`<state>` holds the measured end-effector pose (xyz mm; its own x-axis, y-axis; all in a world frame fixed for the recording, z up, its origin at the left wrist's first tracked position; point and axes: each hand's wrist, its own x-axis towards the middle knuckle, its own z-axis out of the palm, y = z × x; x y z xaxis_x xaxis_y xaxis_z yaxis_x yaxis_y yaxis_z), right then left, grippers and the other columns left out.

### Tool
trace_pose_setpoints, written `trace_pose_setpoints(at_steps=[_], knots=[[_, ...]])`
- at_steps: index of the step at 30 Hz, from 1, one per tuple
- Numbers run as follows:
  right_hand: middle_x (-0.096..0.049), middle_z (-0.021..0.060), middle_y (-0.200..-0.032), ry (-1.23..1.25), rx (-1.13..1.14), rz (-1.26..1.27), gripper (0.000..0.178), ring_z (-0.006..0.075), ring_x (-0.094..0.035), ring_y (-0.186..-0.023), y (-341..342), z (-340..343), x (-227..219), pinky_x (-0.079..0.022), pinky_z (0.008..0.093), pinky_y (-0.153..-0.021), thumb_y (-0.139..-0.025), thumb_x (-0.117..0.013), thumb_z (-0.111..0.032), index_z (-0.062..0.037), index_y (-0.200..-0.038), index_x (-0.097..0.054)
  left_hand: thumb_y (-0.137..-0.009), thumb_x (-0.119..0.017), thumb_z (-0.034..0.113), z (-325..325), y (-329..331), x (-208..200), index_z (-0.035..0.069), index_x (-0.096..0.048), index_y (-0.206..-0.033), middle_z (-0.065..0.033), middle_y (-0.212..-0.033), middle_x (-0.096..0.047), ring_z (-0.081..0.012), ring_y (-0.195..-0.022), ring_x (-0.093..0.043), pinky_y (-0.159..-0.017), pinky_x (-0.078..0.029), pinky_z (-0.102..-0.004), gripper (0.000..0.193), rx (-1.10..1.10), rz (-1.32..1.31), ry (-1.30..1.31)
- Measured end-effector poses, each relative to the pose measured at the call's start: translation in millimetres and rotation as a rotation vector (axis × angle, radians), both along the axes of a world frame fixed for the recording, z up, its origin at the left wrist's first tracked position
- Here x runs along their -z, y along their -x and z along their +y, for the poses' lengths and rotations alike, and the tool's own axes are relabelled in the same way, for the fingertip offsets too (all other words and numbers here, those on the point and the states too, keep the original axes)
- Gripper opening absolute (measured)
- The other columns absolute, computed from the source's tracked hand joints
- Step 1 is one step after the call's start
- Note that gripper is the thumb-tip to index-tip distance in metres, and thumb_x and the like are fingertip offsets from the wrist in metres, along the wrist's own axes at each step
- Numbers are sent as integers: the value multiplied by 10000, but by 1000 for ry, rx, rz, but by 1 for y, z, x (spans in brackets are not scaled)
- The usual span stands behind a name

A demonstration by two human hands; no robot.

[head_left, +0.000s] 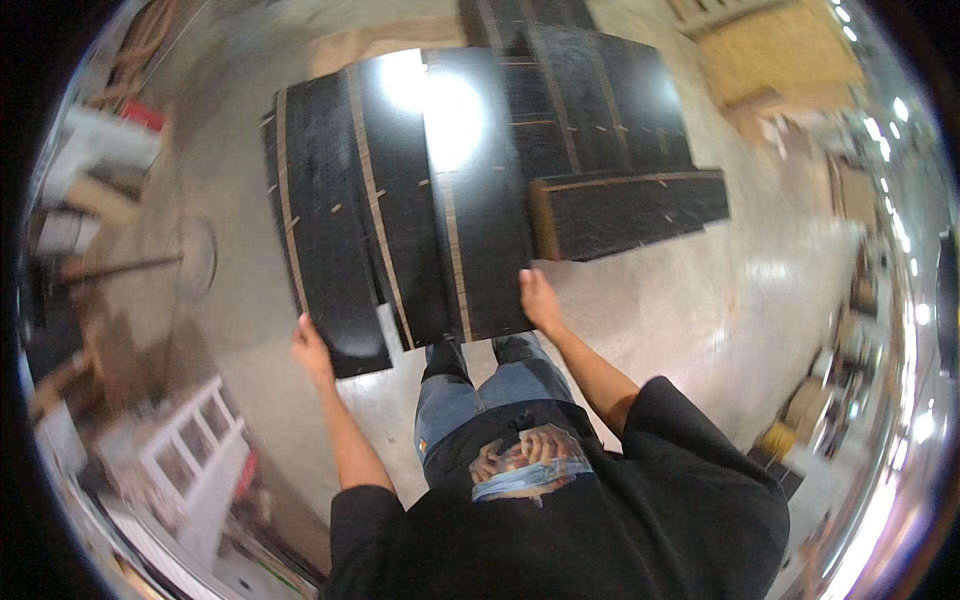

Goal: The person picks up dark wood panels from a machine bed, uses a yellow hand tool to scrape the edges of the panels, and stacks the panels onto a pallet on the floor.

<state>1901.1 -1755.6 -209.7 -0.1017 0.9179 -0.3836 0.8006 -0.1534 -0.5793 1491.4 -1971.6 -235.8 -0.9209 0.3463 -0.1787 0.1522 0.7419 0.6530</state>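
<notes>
Several long black boards (398, 210) lie side by side in front of me, with thin tan strips running lengthwise along them. Ceiling light glares off their glossy tops. My left hand (312, 350) is closed on the outer left edge near the close end, thumb on top. On the other side, my right hand (540, 302) grips the right edge of the rightmost board, its fingers hidden beneath. The near ends are uneven, the left board reaching closest to me. A small pale piece (388, 326) shows in the gap between two boards.
More black boards (600, 100) lie stacked beyond to the right, one black beam-like piece (635, 212) in front of them. A tan wooden panel (780, 55) is at far right. A white framed piece (200, 435) and a round-based stand (200, 255) are on the left.
</notes>
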Motion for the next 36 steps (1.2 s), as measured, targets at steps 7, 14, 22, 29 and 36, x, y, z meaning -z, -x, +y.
trace_pose_setpoints(at_steps=[7, 14, 22, 29, 36], knots=[[-547, 294, -861, -27, 57, 277, 446, 491, -522, -825, 20, -19, -51, -433, 489, -738, -1035, -465, -420, 11, -924, -489, -1013, -504, 515, -47, 6, -14, -123, -653, -909, -133, -740, -626, -188, -712, -490, -663, -439, -408, 663, 147, -144, -121], [-416, 148, -694, -117, 195, 538, 490, 266, -426, -656, -26, -55, -91, -401, 417, -636, -1032, -472, -461, -4, -855, -451, -1025, -508, 483, -72, -13, -79, -99, -632, -932, -60, -815, -608, -161, -742, -482, -703, -451, -345, 602, 172, -178, -111], [-446, 251, -731, -338, 620, 420, 486, 392, -449, -672, -37, -49, -117, -421, 460, -668, -1045, -440, -437, 8, -851, -447, -1011, -541, 486, 29, -79, -97, -49, -664, -1006, -55, -920, -644, -152, -834, -548, -803, -474, -301, 550, 161, -496, -425], [-559, 309, -840, -392, 992, 266, 474, 523, -537, -844, -62, -20, -91, -423, 543, -742, -1051, -400, -415, 18, -872, -471, -1026, -521, 468, 97, -120, -140, -8, -638, -907, -19, -860, -598, -128, -789, -493, -742, -432, -293, 504, 329, -549, -459], [-595, 309, -900, -372, 1201, 273, 465, 516, -561, -901, -63, 27, -70, -428, 548, -780, -1058, -368, -416, 17, -954, -501, -1029, -535, 438, 114, -126, -150, 29, -565, -761, 36, -744, -502, -92, -718, -422, -670, -388, -269, 490, 448, -486, -393]])
